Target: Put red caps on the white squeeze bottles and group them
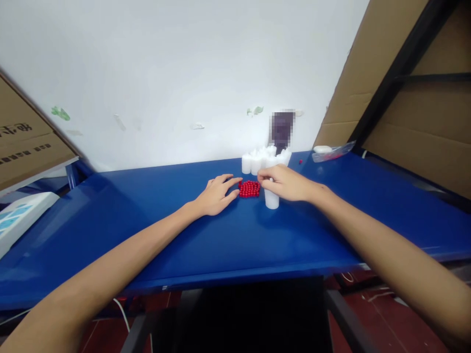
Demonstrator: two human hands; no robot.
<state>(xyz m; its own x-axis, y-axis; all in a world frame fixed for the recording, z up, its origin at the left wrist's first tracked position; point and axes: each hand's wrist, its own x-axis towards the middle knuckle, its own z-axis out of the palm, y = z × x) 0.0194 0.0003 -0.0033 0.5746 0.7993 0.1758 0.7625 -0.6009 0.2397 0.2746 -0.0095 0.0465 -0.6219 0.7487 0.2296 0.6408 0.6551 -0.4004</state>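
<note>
My left hand lies on the blue table with its fingers spread and holds nothing. Its fingertips reach the left edge of a tight cluster of small red caps. To the right of the caps, my right hand is closed in a pinch, and whatever its fingertips hold is hidden. Just below that hand a white bottle stands upright, its top partly covered by the fingers. Behind the caps is a group of several white bottles with narrow tips, close together.
A white wall rises at the table's back edge. On the blue table, a clear plastic bag and a single red piece lie at the back right. A white box-like object sits at the left. Cardboard stands at the right.
</note>
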